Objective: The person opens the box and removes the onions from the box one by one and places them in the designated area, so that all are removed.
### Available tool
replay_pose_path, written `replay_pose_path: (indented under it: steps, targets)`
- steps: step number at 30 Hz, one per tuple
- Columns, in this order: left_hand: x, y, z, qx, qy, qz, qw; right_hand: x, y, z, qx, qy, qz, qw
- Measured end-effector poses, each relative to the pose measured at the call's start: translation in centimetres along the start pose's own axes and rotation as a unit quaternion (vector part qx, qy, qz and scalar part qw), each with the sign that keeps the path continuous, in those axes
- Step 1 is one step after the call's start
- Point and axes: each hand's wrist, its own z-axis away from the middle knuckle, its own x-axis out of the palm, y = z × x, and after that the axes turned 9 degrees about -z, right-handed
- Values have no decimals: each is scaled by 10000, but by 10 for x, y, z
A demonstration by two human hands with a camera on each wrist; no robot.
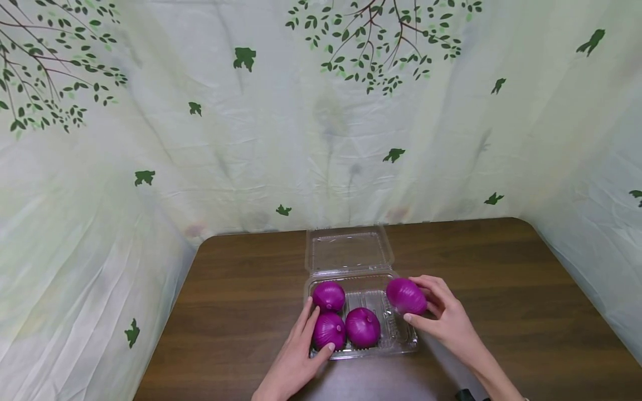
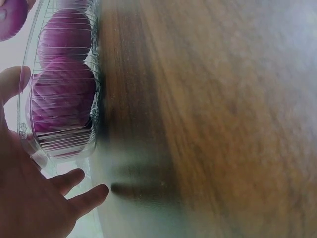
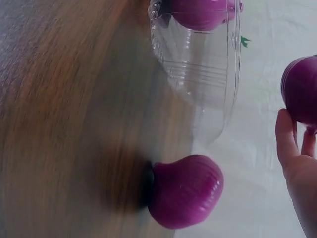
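My right hand (image 1: 446,312) pinches a shiny purple onion (image 1: 405,296) between thumb and fingers. It holds the onion over the right side of a clear plastic clamshell container (image 1: 388,326). Three more purple onions lie in the container: one at the back left (image 1: 329,296), one at the front left (image 1: 329,331) and one at the front middle (image 1: 363,327). My left hand (image 1: 296,353) rests at the container's front left corner, thumb by the front rim and straight fingers along the left side. In the left wrist view, two of its fingers (image 2: 89,201) extend past the container.
The container's lid (image 1: 348,250) lies folded back toward the cloth. In the right wrist view, another purple onion (image 3: 185,192) sits on the wooden table (image 1: 241,312) beside the container. A leaf-printed cloth (image 1: 301,139) surrounds the table's back and sides. A small black object (image 1: 465,395) shows at the bottom edge.
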Motion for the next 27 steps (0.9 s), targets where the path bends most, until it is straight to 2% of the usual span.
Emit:
replay_pose_path:
  steps: [5, 13, 16, 23, 27]
  targets:
    - [1, -1, 0, 28, 12, -12, 10000, -5, -1, 3, 113, 9, 71, 9999]
    - [1, -2, -1, 60, 45, -14, 10000, -11, -5, 6, 132, 246, 844, 9960]
    - [1, -2, -1, 53, 53, -23, 10000, -13, -6, 7, 46, 280, 926, 9953]
    - [1, -1, -1, 72, 77, -13, 9999, -20, -7, 9, -489, 501, 1355, 9883]
    - [1, -1, -1, 100, 107, -5, 9999, -26, -9, 11, -331, 707, 1329, 9880]
